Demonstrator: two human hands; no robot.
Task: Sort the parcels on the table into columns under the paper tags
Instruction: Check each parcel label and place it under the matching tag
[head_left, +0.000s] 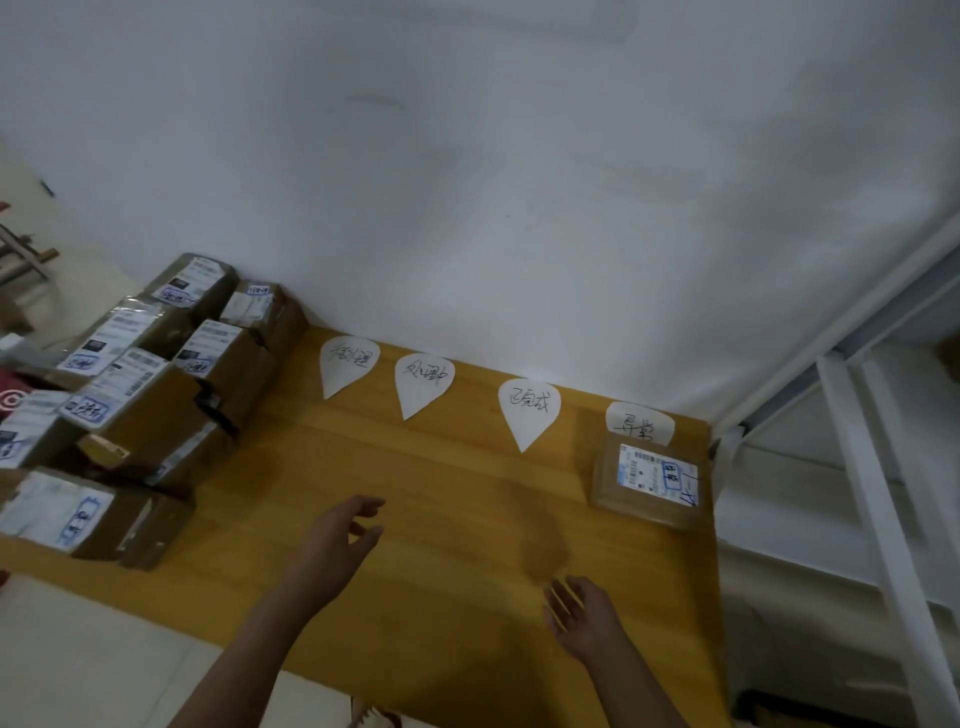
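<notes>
Table (441, 483) stretch between left parcel stack (156, 395) and right-edge parcel (649, 480)

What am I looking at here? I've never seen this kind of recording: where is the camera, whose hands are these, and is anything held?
There is no machine here. The single picture comes from a camera worn on a person's head, looking down at their own bare hands. The left hand and the right hand hang over a wooden table, fingers relaxed, holding nothing. Four handwritten paper tags lie in a row near the white wall. One flat parcel sits just below the rightmost tag, covering its tip. A pile of labelled cardboard parcels stands at the table's left end.
</notes>
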